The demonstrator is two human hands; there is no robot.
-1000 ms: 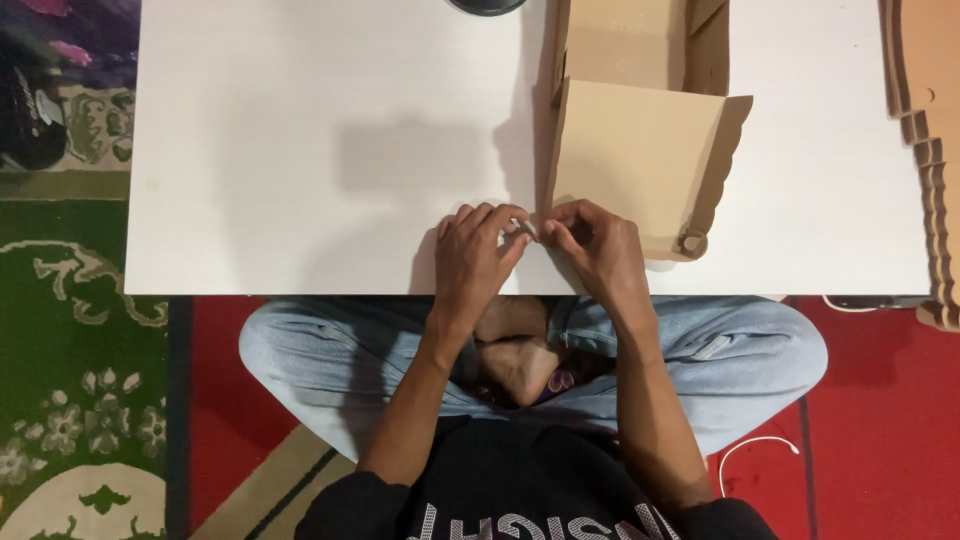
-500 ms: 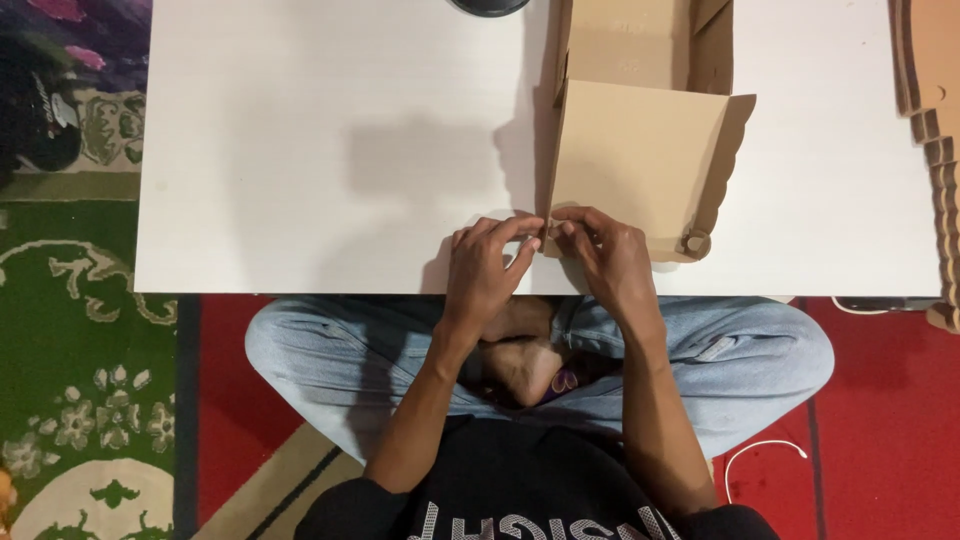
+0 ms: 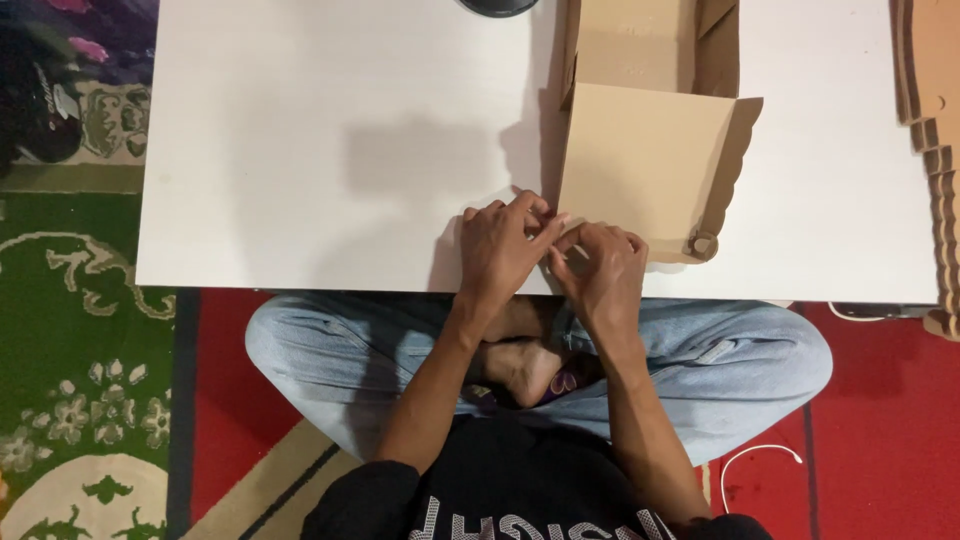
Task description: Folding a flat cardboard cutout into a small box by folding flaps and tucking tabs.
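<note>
A tan cardboard box point(image 3: 645, 160) with a scalloped flap lies partly folded on the white table point(image 3: 330, 150). My left hand point(image 3: 500, 245) and my right hand point(image 3: 600, 265) meet at the box's near left corner, fingertips pinched together on the cardboard edge there. What exactly sits between the fingers is hidden. A small tab curls at the box's near right corner point(image 3: 703, 244).
A stack of flat cardboard blanks point(image 3: 935, 110) lies along the table's right edge. A dark round object point(image 3: 497, 6) pokes in at the top edge. I sit cross-legged on a red and green patterned rug point(image 3: 70, 380); a white cable point(image 3: 760, 455) lies at right.
Both hands stayed at the box's near left corner; the fingers shifted slightly, pressing closer together. The box has not moved.
</note>
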